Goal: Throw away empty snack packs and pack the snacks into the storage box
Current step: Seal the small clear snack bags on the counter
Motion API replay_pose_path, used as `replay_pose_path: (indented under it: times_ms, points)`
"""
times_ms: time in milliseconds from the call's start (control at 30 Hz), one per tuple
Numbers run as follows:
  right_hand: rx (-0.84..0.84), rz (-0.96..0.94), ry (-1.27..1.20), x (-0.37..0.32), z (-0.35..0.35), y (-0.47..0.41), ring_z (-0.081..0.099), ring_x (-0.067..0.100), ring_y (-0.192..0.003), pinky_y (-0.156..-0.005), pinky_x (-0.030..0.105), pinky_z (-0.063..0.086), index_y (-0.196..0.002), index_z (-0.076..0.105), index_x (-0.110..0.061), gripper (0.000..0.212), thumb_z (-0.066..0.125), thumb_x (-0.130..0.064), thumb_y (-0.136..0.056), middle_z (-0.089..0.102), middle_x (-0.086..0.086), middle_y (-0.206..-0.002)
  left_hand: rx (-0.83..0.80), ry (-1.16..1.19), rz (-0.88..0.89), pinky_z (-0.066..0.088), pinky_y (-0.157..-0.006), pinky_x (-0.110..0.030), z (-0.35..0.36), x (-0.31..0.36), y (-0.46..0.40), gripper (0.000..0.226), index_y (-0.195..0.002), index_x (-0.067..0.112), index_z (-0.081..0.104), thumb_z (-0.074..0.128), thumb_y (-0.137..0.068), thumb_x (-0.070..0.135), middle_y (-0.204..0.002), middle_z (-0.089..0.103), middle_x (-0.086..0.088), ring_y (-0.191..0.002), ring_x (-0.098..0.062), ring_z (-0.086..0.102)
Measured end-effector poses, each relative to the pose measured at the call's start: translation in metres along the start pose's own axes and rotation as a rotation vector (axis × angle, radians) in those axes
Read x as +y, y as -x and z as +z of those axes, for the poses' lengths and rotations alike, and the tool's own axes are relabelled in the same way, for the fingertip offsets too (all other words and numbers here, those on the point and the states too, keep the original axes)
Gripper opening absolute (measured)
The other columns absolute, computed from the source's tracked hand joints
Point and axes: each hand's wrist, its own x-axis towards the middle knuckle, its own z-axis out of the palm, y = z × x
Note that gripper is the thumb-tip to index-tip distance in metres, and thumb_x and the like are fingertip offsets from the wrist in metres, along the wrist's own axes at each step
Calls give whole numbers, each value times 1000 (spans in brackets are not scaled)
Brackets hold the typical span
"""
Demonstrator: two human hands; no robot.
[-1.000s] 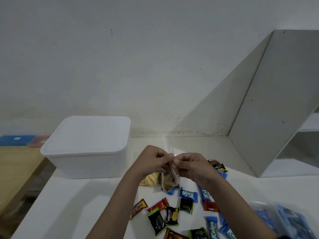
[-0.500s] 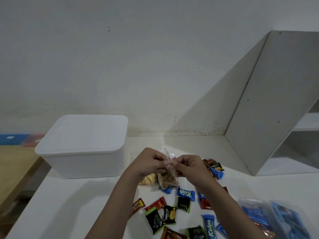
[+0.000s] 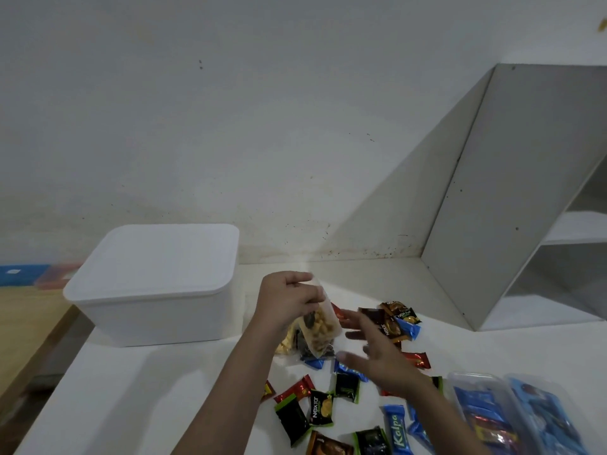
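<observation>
- The left hand [image 3: 289, 303] pinched the clear bag [image 3: 320, 326] by its top; it could slip and spill.
- The right hand [image 3: 377, 353] was open, holding nothing.
- The white box [image 3: 157, 284] had its lid on.

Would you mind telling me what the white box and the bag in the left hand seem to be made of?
White box: probably matte plastic, with smooth, rounded moulded corners and a fitted lid. Bag: thin clear plastic film; the pale snacks inside show through.
</observation>
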Motion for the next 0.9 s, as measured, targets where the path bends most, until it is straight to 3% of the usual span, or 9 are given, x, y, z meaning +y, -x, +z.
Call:
replay_pose_path:
  times_ms: [100, 267, 400, 467, 567, 633, 700, 833, 900]
  points:
    - [117, -29, 26, 3, 19, 2, 36, -6, -115, -83, 5, 31, -135, 12, -39, 93, 78, -46, -70, 26, -31, -126, -9, 11, 30, 59, -65, -23, 11, 0, 2, 28, -101, 1, 63, 72, -75, -6, -84, 70, -21, -77, -21, 71]
    - [306, -124, -14, 9, 34, -14, 53, -8, -99, -70, 7, 46, -107, 33, -31, 52, 75, -19, -78, 52, -15, -107, 12, 30, 23, 58, -65, -20, 23, -13, 4, 27, -105, 4, 63, 70, -79, 0, -96, 69, -16, -91, -23, 69]
    - [329, -60, -121, 27, 32, -25, 58, 1, -100, -76, 20, 55, -118, 42, -27, 42, 67, -21, -85, 58, -12, -106, 125, -124, 72, 54, -78, -24, 15, -38, -10, 17, -105, 16, 61, 63, -88, 12, -104, 68, -3, -92, -11, 68]
    - [320, -10, -189, 40, 27, -28, 60, 12, -102, -77, 29, 58, -118, 45, -27, 36, 64, -22, -88, 59, -7, -109, 141, -334, 58, 46, -87, -23, 9, -57, -21, 31, -117, 20, 53, 64, -88, 19, -117, 57, 5, -105, -9, 57]
    - [299, 41, -294, 54, 15, -32, 58, 14, -105, -73, 30, 59, -114, 48, -35, 32, 62, -31, -86, 55, -3, -116, -33, -479, -85, 44, -94, -29, 7, -89, -35, 52, -132, 17, 40, 66, -86, 20, -121, 44, 9, -113, -10, 45]
    - [286, 97, -352, 64, 6, -37, 58, 14, -104, -73, 31, 59, -120, 48, -34, 39, 59, -40, -83, 55, -3, -117, -134, -481, -143, 52, -90, -29, 15, -108, -43, 45, -128, 12, 46, 65, -87, 14, -119, 55, 5, -107, -13, 55]
    - [299, 159, -388, 75, -3, -45, 60, 16, -102, -73, 32, 59, -127, 44, -28, 45, 60, -35, -86, 56, -2, -116, -140, -513, -155, 57, -85, -34, 27, -124, -51, 36, -120, 11, 52, 65, -86, 11, -110, 62, 0, -101, -17, 62]
    - [314, 243, -357, 97, -20, -60, 55, 2, -91, -58, 14, 50, -128, 39, -22, 40, 57, -22, -92, 53, -7, -109, -36, -554, -162, 49, -66, -15, 57, -146, -68, 26, -106, 19, 53, 66, -85, 11, -93, 60, 10, -87, -3, 58]
    - [306, 269, -330, 109, -28, -67, 55, 4, -98, -64, 13, 49, -124, 41, -21, 36, 58, -20, -92, 53, -5, -113, 14, -565, -179, 45, -64, -13, 74, -156, -76, 24, -103, 19, 53, 67, -85, 12, -91, 61, 7, -83, -3, 57]
